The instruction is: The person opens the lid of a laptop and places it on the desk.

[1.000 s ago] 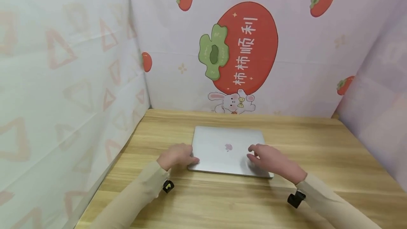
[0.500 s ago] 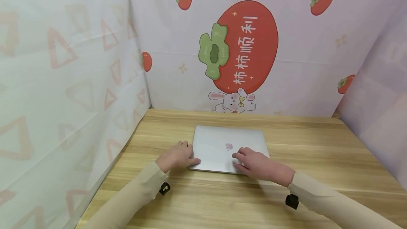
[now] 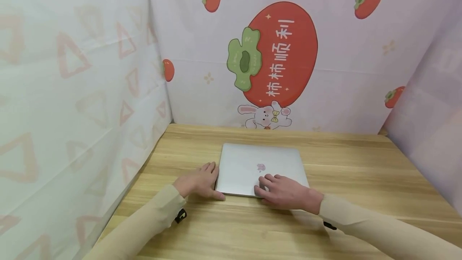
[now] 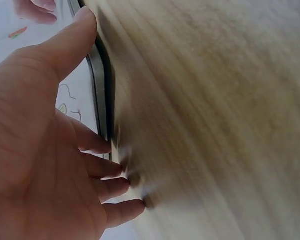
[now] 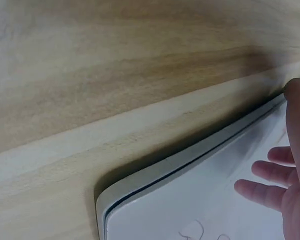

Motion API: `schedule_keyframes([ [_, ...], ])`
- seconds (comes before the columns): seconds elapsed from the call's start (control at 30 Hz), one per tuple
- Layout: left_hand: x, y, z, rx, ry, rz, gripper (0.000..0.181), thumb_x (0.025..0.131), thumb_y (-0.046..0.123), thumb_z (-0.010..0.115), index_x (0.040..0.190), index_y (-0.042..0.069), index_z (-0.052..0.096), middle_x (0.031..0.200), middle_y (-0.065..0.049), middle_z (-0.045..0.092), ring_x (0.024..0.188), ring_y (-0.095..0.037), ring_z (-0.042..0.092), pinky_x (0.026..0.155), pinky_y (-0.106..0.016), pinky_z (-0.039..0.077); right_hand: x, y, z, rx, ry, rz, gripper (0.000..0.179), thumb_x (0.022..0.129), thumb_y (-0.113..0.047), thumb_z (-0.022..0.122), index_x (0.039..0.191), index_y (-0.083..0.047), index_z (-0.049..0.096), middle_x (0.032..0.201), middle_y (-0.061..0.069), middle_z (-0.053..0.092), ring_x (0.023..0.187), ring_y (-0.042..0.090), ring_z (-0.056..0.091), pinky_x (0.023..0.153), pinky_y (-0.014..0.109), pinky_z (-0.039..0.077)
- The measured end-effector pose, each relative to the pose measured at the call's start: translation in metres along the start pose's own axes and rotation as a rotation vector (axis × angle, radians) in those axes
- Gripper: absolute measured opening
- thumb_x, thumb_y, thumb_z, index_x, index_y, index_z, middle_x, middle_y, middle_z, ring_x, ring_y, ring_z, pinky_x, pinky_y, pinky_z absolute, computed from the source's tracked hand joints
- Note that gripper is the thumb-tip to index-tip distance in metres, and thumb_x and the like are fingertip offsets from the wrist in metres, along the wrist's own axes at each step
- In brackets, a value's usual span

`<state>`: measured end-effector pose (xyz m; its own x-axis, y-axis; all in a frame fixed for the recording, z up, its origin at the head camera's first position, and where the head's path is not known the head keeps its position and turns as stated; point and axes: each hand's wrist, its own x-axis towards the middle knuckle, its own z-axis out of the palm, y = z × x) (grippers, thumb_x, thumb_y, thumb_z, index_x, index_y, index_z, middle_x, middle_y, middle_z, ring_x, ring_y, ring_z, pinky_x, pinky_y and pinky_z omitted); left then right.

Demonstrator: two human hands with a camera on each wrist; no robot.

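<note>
A closed silver laptop (image 3: 245, 163) lies flat on the wooden table, an apple logo in the middle of its lid. My left hand (image 3: 198, 181) is along its left side, fingers extended, fingertips down at the table and thumb at the front left corner. In the left wrist view the laptop's rim (image 4: 101, 85) passes behind the thumb and fingers. My right hand (image 3: 283, 191) is over the middle of the front edge. In the right wrist view its loosely bent fingers (image 5: 262, 192) hover above the lid, and the thumb (image 5: 297, 90) reaches the front edge.
The wooden table (image 3: 361, 179) extends around the laptop on all sides. A patterned cloth backdrop (image 3: 195, 103) stands behind it, with more cloth walls at left and right. A small black wrist camera (image 3: 181, 215) sits under the left sleeve.
My right hand has moved left, from the lid's right part to the middle of the front edge. My left thumb has gone from the lid's top to the front left corner.
</note>
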<state>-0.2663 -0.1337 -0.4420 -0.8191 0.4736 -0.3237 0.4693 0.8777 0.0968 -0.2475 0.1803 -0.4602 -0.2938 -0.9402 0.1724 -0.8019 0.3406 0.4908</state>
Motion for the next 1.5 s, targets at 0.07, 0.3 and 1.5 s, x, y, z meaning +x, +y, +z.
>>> schedule_keyframes([
  [0.07, 0.001, 0.0, 0.001, -0.002, -0.008, 0.005, 0.116, 0.08, 0.077, 0.057, 0.155, -0.002, 0.018, 0.163, -0.023, 0.013, 0.152, -0.036, 0.015, 0.122, -0.048, 0.022, 0.0, -0.002, 0.004, 0.0, -0.015, -0.001, 0.038, 0.096, -0.042, 0.06, 0.125, -0.018, 0.052, 0.108, 0.001, 0.057, 0.089, 0.016, 0.056, 0.067, 0.027, 0.054],
  [0.3, 0.005, -0.002, 0.002, -0.032, -0.01, -0.002, 0.123, 0.076, 0.077, 0.062, 0.156, -0.002, 0.012, 0.163, -0.025, 0.006, 0.153, -0.037, 0.007, 0.121, -0.053, 0.019, 0.001, -0.003, 0.011, 0.001, -0.06, -0.009, 0.041, 0.101, -0.044, 0.047, 0.135, -0.02, 0.047, 0.127, 0.007, 0.057, 0.111, 0.022, 0.057, 0.081, 0.035, 0.055],
  [1.5, 0.018, -0.01, 0.002, -0.023, -0.017, 0.031, 0.134, 0.07, 0.078, 0.067, 0.155, -0.006, 0.005, 0.163, -0.027, -0.002, 0.153, -0.037, -0.001, 0.124, -0.048, 0.014, -0.007, 0.005, 0.012, -0.161, -0.088, -0.177, 0.041, 0.109, -0.018, 0.023, 0.143, -0.011, 0.044, 0.137, 0.016, 0.058, 0.123, 0.031, 0.061, 0.088, 0.039, 0.058],
])
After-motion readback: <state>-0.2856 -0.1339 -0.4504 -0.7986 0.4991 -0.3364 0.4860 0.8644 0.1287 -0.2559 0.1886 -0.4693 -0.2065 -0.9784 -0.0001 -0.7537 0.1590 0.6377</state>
